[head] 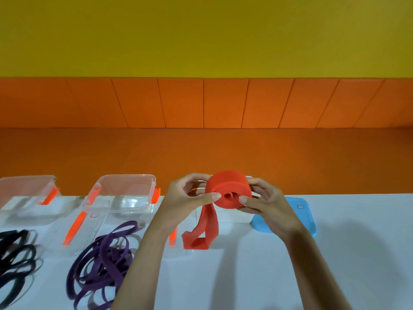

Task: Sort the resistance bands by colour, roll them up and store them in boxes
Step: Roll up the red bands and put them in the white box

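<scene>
Roll axis: wide red elastic band (228,190), coiled thick, hollow core facing the camera.
Tail: flat loose end hangs to the white table (245,276), folded at the bottom.
Left hand (190,198): pinches the coil's left rim.
Right hand (264,203): grips its right side, thumb beside the core.
Place: in the air above the table's far edge.

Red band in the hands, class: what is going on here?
A person is rolling up a red band, gripping the roll with the left hand and right hand above the table. Its loose tail hangs down, not yet wound in. Purple bands and black bands lie unrolled at the left, near open clear boxes.
</scene>
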Available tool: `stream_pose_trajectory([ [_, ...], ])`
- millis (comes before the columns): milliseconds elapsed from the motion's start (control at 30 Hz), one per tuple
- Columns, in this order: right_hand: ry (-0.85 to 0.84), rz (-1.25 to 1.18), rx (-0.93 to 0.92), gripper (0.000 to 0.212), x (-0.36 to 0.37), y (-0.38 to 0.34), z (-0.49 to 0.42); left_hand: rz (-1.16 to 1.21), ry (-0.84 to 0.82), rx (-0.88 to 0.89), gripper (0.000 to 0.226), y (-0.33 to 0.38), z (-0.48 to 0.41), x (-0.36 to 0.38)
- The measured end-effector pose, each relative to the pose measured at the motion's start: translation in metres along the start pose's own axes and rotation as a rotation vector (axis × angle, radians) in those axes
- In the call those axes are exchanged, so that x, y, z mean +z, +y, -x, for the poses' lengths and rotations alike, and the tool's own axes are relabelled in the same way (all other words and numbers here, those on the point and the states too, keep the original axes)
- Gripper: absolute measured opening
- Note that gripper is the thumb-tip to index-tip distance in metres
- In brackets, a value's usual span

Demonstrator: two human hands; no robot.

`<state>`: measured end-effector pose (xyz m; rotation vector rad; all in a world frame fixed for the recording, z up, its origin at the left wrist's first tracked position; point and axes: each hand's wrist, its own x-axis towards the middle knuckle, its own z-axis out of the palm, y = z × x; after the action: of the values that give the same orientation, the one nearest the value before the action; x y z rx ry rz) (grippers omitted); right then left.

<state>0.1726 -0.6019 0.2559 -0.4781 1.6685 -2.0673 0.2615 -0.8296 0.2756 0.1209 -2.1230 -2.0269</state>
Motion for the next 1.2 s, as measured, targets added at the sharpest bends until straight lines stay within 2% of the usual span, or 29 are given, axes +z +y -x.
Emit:
stream_pose_trajectory([
  [200,-0.1,-0.054,0.092,0.046,0.002,0.006,-0.002,0.051,0.021,0.032,0.043,-0.004,-0.007,-0.002],
  [333,-0.036,-0.069,0.04,0.05,0.004,0.007,-0.006,-0.001,0.012,0.056,0.042,-0.003,-0.008,-0.001],
  [433,-0.052,-0.115,0.024,0.041,0.003,0.01,-0.007,-0.022,-0.036,0.001,0.044,-0.005,-0.006,-0.002],
  [500,-0.089,-0.054,0.077,0.044,0.002,0.009,-0.007,-0.018,-0.03,-0.011,0.043,-0.007,-0.006,-0.004],
  [567,-0.138,0.162,0.106,0.047,0.001,0.003,-0.008,-0.084,-0.029,-0.007,0.042,-0.007,-0.007,-0.008],
  [633,-0.173,0.367,0.068,0.048,-0.001,-0.004,-0.009,-0.174,-0.055,0.005,0.039,-0.005,-0.009,-0.01],
  [667,-0.166,0.393,0.043,0.05,-0.001,-0.007,-0.009,-0.204,-0.072,0.012,0.037,-0.005,-0.01,-0.009],
  [800,-0.065,0.384,-0.056,0.037,0.001,-0.017,-0.011,-0.219,-0.089,0.043,0.038,-0.003,-0.014,-0.004],
  [1033,-0.034,0.142,0.056,0.038,0.001,0.004,-0.006,-0.195,-0.108,-0.019,0.039,-0.006,-0.016,-0.009],
  [1200,-0.112,0.352,0.071,0.046,0.005,0.004,-0.005,-0.446,-0.204,0.003,0.037,-0.003,-0.02,-0.014],
])
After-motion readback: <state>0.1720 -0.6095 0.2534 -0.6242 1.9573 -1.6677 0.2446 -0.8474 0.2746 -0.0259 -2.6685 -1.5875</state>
